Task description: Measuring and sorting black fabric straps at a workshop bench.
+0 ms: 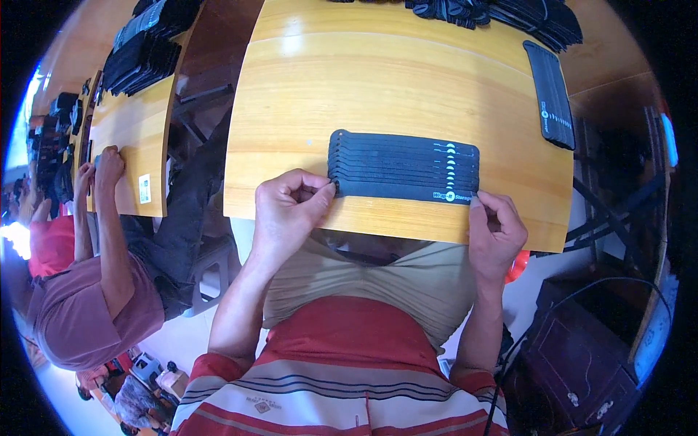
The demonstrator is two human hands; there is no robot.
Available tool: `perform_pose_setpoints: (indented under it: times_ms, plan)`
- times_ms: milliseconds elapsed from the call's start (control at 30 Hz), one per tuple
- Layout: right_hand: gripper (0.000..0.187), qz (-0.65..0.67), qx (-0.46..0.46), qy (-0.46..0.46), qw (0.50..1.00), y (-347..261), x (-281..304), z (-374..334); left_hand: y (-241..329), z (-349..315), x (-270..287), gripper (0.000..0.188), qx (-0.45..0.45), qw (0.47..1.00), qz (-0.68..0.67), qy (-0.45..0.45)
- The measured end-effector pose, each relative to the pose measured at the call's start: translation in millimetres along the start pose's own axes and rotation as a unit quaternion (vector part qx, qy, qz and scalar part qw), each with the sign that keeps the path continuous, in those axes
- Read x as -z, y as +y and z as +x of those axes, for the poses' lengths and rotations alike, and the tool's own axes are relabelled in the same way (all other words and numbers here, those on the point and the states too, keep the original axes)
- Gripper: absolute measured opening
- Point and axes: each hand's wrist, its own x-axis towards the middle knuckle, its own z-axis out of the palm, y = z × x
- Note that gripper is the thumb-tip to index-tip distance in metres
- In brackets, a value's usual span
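Observation:
A row of flat black straps (396, 163) lies overlapped on the wooden table (349, 80), near its front edge. Their rounded left ends have small holes, and white printing lines up toward the right ends. My left hand (287, 214) pinches the left end of the nearest strap between thumb and forefinger. At the strap's other end, my right hand (496, 232) grips the lower right corner with thumb and fingers. Both forearms reach up from the lower edge.
Another overlapped set of black straps (550, 94) lies at the table's right edge. Several black bundles (534, 20) sit along the far edge. Leftward, a person in a mauve shirt (98, 309) works at a second table (138, 131) holding a black pile (142, 64).

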Motion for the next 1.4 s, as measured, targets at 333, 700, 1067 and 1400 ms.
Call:
perform_pose_setpoints:
  times_ms: [333, 700, 1067, 1400]
  plan:
    - [0.009, -0.02, 0.028, 0.0, 0.999, -1.5, -0.3, 1.2, 0.2, 0.6, -0.4, 0.008, 0.001, 1.0, 0.008, 0.003]
    - [0.01, -0.012, 0.01, 0.015, 1.0, 0.1, -2.7, -1.2, 4.2, -0.2, -1.9, 0.008, 0.008, 1.0, 0.012, 0.008]
    - [0.008, -0.015, 0.027, 0.015, 0.999, -1.3, -2.9, 1.1, 7.6, -1.8, -3.9, 0.008, 0.016, 1.0, -0.003, 0.018]
    - [0.007, -0.009, 0.029, 0.016, 0.999, 2.7, -2.1, 0.3, 9.6, -1.6, -6.4, 0.009, 0.013, 0.999, 0.017, 0.023]
